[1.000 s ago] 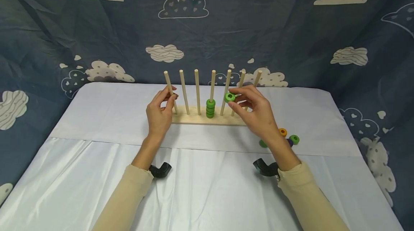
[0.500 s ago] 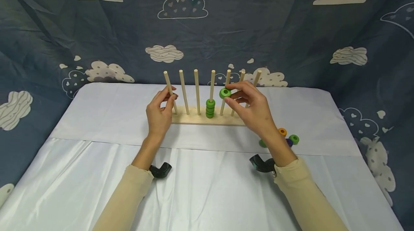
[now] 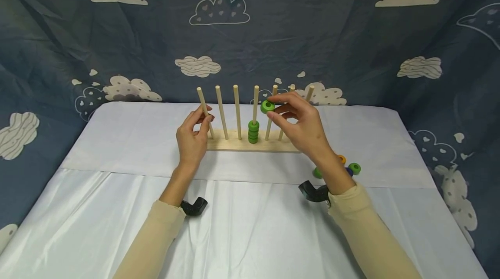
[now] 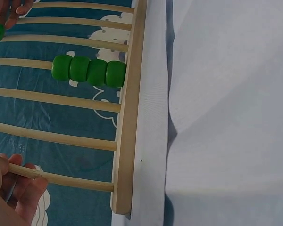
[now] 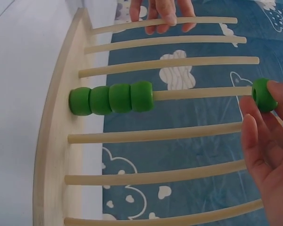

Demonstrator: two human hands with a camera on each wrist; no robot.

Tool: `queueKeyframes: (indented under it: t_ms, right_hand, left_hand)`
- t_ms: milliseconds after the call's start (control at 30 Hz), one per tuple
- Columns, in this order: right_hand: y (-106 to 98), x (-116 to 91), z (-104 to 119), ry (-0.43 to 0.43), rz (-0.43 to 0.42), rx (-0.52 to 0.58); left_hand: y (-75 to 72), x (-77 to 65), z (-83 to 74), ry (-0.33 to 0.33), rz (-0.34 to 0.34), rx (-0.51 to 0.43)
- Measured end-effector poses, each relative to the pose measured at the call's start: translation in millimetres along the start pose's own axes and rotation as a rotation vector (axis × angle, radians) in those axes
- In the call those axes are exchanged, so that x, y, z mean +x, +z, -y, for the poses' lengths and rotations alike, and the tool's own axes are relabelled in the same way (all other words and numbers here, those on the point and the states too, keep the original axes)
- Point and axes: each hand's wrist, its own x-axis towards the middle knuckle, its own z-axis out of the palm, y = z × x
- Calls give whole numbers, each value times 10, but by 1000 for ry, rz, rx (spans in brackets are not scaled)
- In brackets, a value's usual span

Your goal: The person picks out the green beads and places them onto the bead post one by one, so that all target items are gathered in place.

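A wooden rack [image 3: 230, 145] with several upright pegs stands on the white cloth. On its middle peg [image 5: 198, 93] sits a stack of several green beads [image 3: 253, 132], filling the lower part. My left hand [image 3: 193, 133] pinches the leftmost peg [image 4: 80, 181] between thumb and fingers. Between the thumb and fingers of my right hand [image 3: 302, 125] is another green bead [image 3: 267, 106], raised right of the middle peg in the head view. In the right wrist view this bead [image 5: 263, 95] is close by that peg's tip; whether they touch I cannot tell.
Right of the rack, loose beads lie on the cloth, partly behind my right forearm: a green bead [image 3: 354, 168], an orange bead [image 3: 342, 159], a dark blue bead [image 3: 349, 171] and another green bead [image 3: 317, 173]. A dark cloud-patterned curtain [image 3: 312, 40] hangs behind the table.
My right hand has moved left and upward with the green bead, toward the top of the middle peg. The left hand keeps its hold on the leftmost peg.
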Motion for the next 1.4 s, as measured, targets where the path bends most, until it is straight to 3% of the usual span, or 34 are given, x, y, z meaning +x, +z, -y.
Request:
queueKeyframes:
  t_ms: [1067,1400]
  right_hand:
    - [103,242,169,-81,-40,67]
    - [111,274,167,-57,-74,61]
  left_hand:
    - [-52,-31,15,-4,-6,-1]
    - [-9,0,26,14,10,-19]
